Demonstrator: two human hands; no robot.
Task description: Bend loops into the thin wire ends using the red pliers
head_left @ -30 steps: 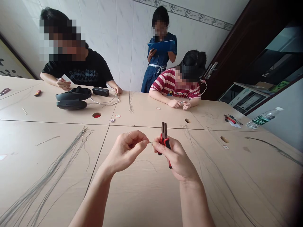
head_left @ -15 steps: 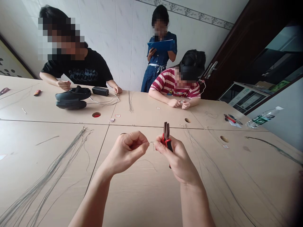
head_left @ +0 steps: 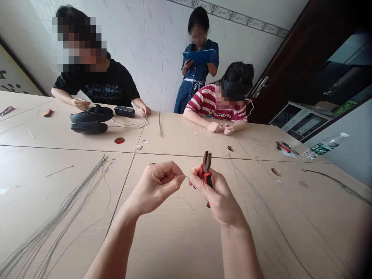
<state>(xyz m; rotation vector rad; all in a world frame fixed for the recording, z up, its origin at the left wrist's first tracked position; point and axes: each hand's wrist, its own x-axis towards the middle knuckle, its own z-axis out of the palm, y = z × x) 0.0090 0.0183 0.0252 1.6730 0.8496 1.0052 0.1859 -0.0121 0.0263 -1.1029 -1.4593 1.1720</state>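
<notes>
Over the middle of the table, my left hand (head_left: 161, 186) is closed in a pinch on a thin wire (head_left: 187, 177). My right hand (head_left: 213, 190) is wrapped round pliers (head_left: 207, 164) with red and black handles. The pliers' jaws point up and stand slightly apart, with nothing between them. The thumb and forefinger of my right hand also press together at the other end of the short wire, so it spans the small gap between both hands. Below them a loose curved strand (head_left: 186, 201) is seen against the tabletop.
A bundle of long thin wires (head_left: 72, 193) lies at left, more strands (head_left: 261, 203) at right. Across the table (head_left: 174, 248) are a black headset (head_left: 90, 126), a black box (head_left: 124, 112), red-handled tools (head_left: 283, 147) and a water bottle (head_left: 325, 146). Two people sit opposite; another stands holding a blue folder.
The pliers' jaws have parted a little and tilted slightly right. My left hand has moved slightly right, nearer my right hand. The whole view has shifted marginally.
</notes>
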